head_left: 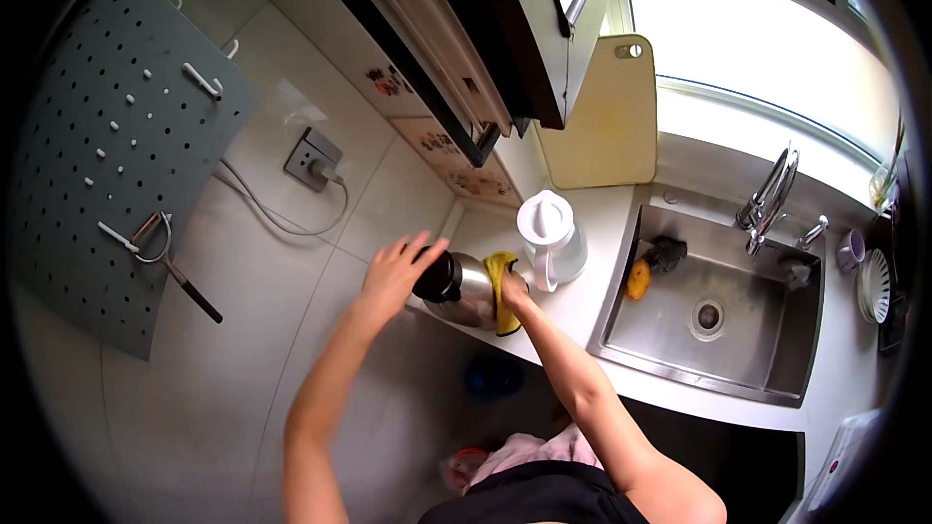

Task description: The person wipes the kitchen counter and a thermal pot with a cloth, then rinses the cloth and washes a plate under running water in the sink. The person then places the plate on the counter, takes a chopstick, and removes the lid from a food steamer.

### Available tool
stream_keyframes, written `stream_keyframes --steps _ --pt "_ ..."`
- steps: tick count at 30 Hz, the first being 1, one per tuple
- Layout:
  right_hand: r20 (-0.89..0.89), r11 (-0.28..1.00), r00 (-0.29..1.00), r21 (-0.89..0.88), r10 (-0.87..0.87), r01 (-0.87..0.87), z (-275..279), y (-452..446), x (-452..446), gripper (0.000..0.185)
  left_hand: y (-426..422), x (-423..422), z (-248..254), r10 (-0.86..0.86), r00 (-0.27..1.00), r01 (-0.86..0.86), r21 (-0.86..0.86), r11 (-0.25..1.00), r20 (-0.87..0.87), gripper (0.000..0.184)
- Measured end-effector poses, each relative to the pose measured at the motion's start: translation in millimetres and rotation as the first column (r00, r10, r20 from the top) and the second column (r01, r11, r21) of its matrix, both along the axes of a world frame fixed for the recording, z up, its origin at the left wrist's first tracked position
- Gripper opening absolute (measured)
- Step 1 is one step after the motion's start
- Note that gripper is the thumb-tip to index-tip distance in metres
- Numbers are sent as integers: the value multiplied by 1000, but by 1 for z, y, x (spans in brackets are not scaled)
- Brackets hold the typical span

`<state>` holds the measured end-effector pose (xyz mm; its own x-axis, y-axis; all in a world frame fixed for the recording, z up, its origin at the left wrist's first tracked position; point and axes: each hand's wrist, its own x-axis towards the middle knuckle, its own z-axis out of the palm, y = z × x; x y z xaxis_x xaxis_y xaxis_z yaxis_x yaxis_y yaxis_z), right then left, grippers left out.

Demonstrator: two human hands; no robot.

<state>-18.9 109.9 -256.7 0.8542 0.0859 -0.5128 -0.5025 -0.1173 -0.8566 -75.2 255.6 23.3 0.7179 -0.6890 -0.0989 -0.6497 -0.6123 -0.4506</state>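
A steel kettle (473,293) with a black top (437,274) is at the counter's left front edge, its top pointing left. My left hand (390,278) is beside the black top, fingers spread; whether it touches is hard to tell. Against the kettle's right part, my right hand (515,287) presses a yellow cloth (501,272) with dark edging, its fingers wrapped into the fabric and partly hidden. Just behind that hand stands a clear pitcher (575,250) with a white lid (547,218) and handle.
On the right, a steel sink (670,330) holds a yellow object (638,278) and a dark bundle (667,254), below a faucet (769,194). A cutting board (604,121) leans at the back. Left are a wall outlet (313,157) with a plugged cord and a grey pegboard (107,184).
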Motion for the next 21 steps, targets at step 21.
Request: stream_keyframes --steps 21 --pt "126 999 992 37 9 -14 -17 11 -7 71 -14 17 -51 712 432 -882 -423 206 -554 108"
